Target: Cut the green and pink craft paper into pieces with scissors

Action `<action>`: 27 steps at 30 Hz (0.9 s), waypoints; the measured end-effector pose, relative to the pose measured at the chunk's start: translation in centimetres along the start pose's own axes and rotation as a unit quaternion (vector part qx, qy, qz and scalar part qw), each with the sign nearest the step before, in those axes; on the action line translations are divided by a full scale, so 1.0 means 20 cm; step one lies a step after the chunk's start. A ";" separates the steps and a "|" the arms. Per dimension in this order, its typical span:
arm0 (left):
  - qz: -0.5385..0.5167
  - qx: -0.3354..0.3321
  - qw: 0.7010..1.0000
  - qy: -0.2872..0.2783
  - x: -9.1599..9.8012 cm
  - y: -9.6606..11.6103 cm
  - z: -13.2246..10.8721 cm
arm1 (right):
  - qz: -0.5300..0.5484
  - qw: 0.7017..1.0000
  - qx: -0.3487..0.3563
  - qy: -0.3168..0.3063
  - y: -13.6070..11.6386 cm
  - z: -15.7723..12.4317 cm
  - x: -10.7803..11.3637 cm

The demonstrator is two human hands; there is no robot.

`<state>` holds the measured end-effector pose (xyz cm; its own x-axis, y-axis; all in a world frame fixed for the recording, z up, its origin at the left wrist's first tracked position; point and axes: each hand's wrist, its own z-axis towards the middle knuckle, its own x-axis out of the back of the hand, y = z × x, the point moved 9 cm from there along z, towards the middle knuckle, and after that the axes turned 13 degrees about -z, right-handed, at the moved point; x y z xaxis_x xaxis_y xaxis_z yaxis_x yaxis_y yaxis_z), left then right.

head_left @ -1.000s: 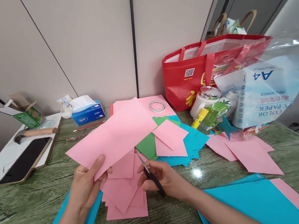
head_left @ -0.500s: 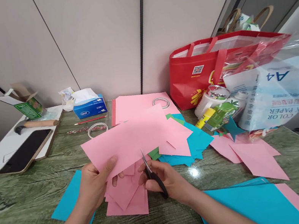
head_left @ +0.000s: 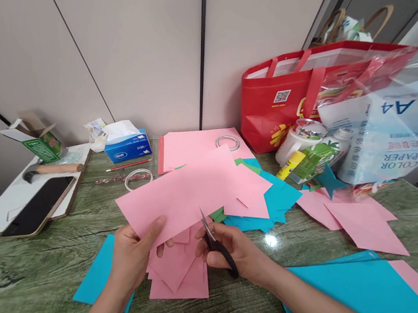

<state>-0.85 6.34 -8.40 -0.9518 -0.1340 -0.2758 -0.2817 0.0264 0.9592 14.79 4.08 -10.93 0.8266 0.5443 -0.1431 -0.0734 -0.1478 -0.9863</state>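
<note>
My left hand [head_left: 135,253] pinches the lower left corner of a pink sheet [head_left: 182,191], thumb on top, holding it above the table. In my right hand [head_left: 231,249] is a pair of scissors with black handles [head_left: 224,256]; the blades point up and overlap the sheet's lower edge. Whether they touch the paper I cannot tell. Beneath the hands lie several cut pink pieces [head_left: 179,272]. A blue piece [head_left: 95,271] lies under my left forearm. Behind and right of the held sheet are pink pieces [head_left: 252,186] on blue ones [head_left: 284,192].
A phone [head_left: 38,207] and hammer [head_left: 53,169] lie at the left, near a blue tissue box [head_left: 128,148]. A pink stack [head_left: 191,146] stands at the back. At the right are a red bag [head_left: 261,109], a glue stick [head_left: 290,165] and large blue sheets [head_left: 345,289].
The whole view has shifted slightly, with most things now a little further right. Both hands keep their hold on the sheet and the scissors, hardly moved.
</note>
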 end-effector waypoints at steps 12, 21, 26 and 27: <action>0.002 -0.007 1.000 0.000 0.01 0.01 0.00 | -0.022 1.000 -0.011 0.006 0.00 0.00 0.00; 0.007 -0.006 1.000 0.000 0.00 0.01 0.00 | -0.027 1.000 -0.006 0.007 0.00 0.00 0.00; 0.008 -0.009 1.000 -0.005 0.01 0.00 0.00 | -0.027 1.000 0.000 0.009 0.00 0.01 0.00; 0.009 -0.009 1.000 -0.007 0.01 0.00 0.00 | -0.026 1.000 0.001 0.009 0.00 0.01 0.00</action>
<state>-1.06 6.28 -8.44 -0.9583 -0.1200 -0.2592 -0.2623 0.0102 0.9649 14.67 4.23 -10.84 0.8395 0.5359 -0.0896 -0.0312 -0.1171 -0.9926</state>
